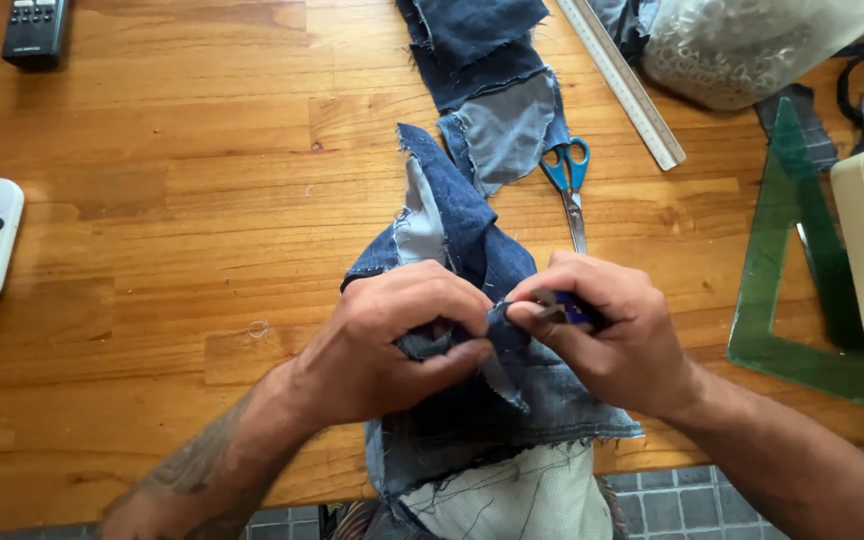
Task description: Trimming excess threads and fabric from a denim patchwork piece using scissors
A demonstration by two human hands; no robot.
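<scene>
- Denim (472, 250) bunched in left hand (392, 340), pinched taut at a seam for access.
- Right hand (602, 330) clenched on small purple tool (572, 308), tip at the seam.
- Scissors (567, 185) parked near, on table (152, 200).

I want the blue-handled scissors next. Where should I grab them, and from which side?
Take the scissors by the blue loop handles, coming from the far side of the table: the handles point away, while the blades point toward the right hand and denim.
</scene>
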